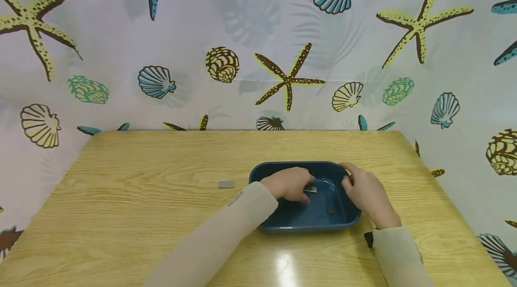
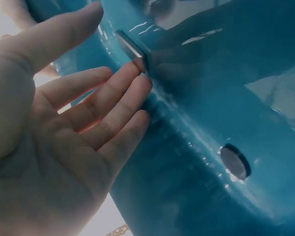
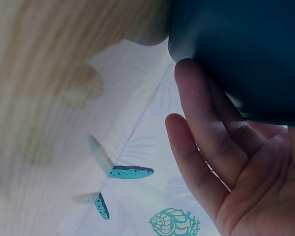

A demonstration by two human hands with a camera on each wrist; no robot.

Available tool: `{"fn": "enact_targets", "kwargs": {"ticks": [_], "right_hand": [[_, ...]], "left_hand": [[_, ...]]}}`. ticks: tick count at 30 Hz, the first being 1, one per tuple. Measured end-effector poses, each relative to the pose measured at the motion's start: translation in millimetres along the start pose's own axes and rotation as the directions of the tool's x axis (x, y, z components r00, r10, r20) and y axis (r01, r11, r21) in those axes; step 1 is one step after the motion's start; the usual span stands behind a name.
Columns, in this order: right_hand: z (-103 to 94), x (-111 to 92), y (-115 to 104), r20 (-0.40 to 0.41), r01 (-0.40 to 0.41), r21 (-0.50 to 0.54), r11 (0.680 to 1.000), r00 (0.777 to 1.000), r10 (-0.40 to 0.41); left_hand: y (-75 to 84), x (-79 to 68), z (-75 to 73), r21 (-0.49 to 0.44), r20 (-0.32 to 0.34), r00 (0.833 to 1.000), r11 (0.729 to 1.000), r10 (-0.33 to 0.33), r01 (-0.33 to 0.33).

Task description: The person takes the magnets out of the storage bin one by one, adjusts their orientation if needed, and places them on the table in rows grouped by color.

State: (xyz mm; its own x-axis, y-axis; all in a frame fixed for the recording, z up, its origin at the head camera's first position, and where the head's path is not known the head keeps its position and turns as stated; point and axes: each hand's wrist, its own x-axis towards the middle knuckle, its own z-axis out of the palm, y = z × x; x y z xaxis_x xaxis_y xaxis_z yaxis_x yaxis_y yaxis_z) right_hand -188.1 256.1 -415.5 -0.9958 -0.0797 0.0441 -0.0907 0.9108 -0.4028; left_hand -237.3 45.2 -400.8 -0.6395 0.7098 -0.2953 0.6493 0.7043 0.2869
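Note:
A dark blue plastic tub [image 1: 307, 228] stands on the table. My left hand [image 1: 291, 183] reaches into it with the fingers spread and the thumb apart. In the left wrist view, a fingertip is right at the edge of a small grey rectangular piece [image 2: 132, 49], and nothing is pinched. Farther along the tub floor sits a small dark round disc [image 2: 234, 161]. My right hand [image 1: 367, 192] grips the tub's right rim, thumb on the inside. Seen from the right wrist, its fingers [image 3: 191, 93] lie along the tub's outer wall.
Left of the tub, another small grey rectangle [image 1: 226, 184] lies flat on the wooden table [image 1: 141, 215]. A small black object [image 1: 369, 239] shows beside the right cuff. Behind the table hangs a white cloth [image 1: 181, 40] printed with shells and starfish.

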Motion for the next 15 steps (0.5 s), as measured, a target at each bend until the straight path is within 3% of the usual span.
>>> {"fn": "enact_targets", "kwargs": {"ticks": [7, 11, 15], "right_hand": [[1.4, 0, 1, 0.001, -0.001, 0.006, 1.0, 1.0, 0.001], [2.1, 0, 2, 0.004, -0.003, 0.01, 1.0, 1.0, 0.003], [2.2, 1, 3, -0.001, 0.001, 0.011, 1.0, 1.0, -0.001]], "left_hand": [[-1.4, 2.2, 7.5, 0.053, -0.106, 0.994, 0.998, 0.034, -0.029], [-1.1, 5.1, 11.5, 0.033, -0.167, 0.985, 0.999, 0.037, -0.031], [0.5, 7.3, 12.9, -0.005, -0.186, 0.982, 1.0, 0.02, -0.021]]}}
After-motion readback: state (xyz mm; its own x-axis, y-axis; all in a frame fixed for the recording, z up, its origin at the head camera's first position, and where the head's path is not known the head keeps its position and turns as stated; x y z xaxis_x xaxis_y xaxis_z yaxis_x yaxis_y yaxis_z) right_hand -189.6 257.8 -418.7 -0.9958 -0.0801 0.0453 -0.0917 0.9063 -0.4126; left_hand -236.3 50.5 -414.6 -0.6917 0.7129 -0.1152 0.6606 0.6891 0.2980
